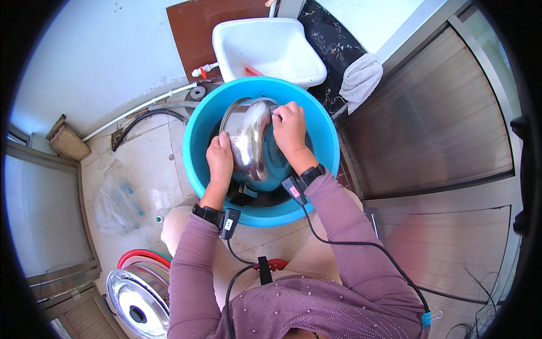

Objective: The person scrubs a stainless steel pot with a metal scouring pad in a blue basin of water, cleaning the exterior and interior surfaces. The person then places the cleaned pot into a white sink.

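A shiny stainless steel pot or basin [250, 137] is tilted on its side inside a large blue plastic tub [197, 186]. My left hand [220, 159] grips its rim on the left. My right hand [291, 127] is bent against its outer wall at the upper right, with a small grey scrap, perhaps a scouring pad, under the fingertips. Dark-looking water lies in the bottom of the tub, and a small object shows near the pot's lower edge. Both wrists wear black bands with cabled devices.
Behind the tub stands a white sink [271, 51] with a red item inside. A grey cloth [362, 80] hangs at the right. On the floor at left lie a clear plastic bag [118, 203] and a lidded steel pot [137, 303] on stacked basins. A white pipe [139, 112] runs along the wall.
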Motion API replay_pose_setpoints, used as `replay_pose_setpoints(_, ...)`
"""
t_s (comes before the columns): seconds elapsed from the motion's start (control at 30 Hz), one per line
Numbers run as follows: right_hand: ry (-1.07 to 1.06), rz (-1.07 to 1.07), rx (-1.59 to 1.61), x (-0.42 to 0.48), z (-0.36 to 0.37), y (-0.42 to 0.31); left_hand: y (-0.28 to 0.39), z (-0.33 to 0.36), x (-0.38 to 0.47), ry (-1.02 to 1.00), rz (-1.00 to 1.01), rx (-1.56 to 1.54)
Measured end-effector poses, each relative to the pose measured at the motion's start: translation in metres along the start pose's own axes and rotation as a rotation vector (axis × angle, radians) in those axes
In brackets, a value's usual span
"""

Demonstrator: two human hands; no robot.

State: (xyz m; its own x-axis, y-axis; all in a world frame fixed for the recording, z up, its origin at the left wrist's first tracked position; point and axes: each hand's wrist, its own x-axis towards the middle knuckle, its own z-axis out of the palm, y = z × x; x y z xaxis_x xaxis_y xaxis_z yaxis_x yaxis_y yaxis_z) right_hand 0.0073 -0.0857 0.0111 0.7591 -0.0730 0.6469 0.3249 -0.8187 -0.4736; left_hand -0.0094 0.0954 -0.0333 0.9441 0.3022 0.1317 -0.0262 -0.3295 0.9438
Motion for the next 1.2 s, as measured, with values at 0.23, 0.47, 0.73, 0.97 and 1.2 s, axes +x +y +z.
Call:
replay_pose_setpoints(0.23, -0.015, -0.033, 0.031, 0.004, 0.002, 0.004, 0.0, 0.0, 0.0, 0.0, 0.036, 0.029)
replay_pose_setpoints(0.47, -0.056, -0.067, 0.074, 0.015, 0.004, 0.007, -0.003, 0.002, 0.0, 0.011, 0.032, 0.013)
replay_pose_setpoints(0.73, -0.049, 0.028, 0.102, 0.023, 0.006, 0.008, -0.001, 0.001, 0.001, -0.02, -0.017, 0.012)
replay_pose_setpoints(0.97, 0.008, 0.116, 0.073, 0.019, 0.007, 0.02, 0.0, 0.002, 0.0, -0.006, 0.014, 0.032)
replay_pose_setpoints(1.2, -0.07, -0.002, 0.107, 0.016, 0.019, 0.037, -0.003, 0.003, -0.001, 0.005, 0.035, 0.0)
